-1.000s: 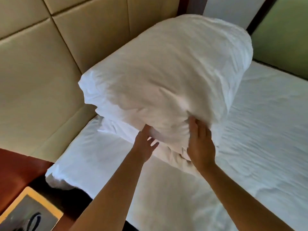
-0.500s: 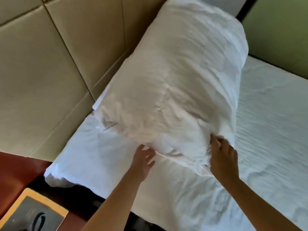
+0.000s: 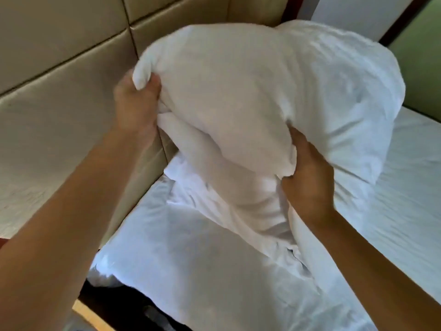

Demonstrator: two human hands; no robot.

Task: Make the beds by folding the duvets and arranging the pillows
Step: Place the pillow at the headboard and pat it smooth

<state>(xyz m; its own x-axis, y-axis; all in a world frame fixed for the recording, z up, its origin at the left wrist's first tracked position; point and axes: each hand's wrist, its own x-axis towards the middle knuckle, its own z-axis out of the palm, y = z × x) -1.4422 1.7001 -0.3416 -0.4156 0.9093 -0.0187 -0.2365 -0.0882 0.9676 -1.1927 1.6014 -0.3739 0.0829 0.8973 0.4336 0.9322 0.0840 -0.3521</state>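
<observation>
HEAD OF THE BED: On my remote feed from the head camera, a person holds a plump white pillow (image 3: 262,103) in the air with both bare hands, above the top end of a bed and close to its padded headboard (image 3: 59,103). The left hand (image 3: 136,108) grips the pillow's near-left corner, its fingers curled tight round a bunch of cloth, and a knob of fabric pokes out above the thumb. The right hand (image 3: 307,182) clutches the pillow's lower edge. Its thumb is pressed into the top face and its fingers are tucked under the fold, so I see only their knuckles.

The pillow lies tilted across the view. Its bulging far end points toward the upper right, where a green wall (image 3: 420,56) meets the bed. Slack white cloth (image 3: 250,211) hangs from the pillow's underside between the two forearms and drapes down onto the white sheet (image 3: 191,271). I cannot tell whether this is the open end of the pillowcase or separate bedding.

The sheet is rumpled and covers the whole mattress in view. The headboard, in beige cushioned panels with dark seams, fills the left side. At the lower left, beside the mattress corner, there is a dark gap (image 3: 107,302) and the pale edge of a flat object (image 3: 88,314), too cropped to identify.
</observation>
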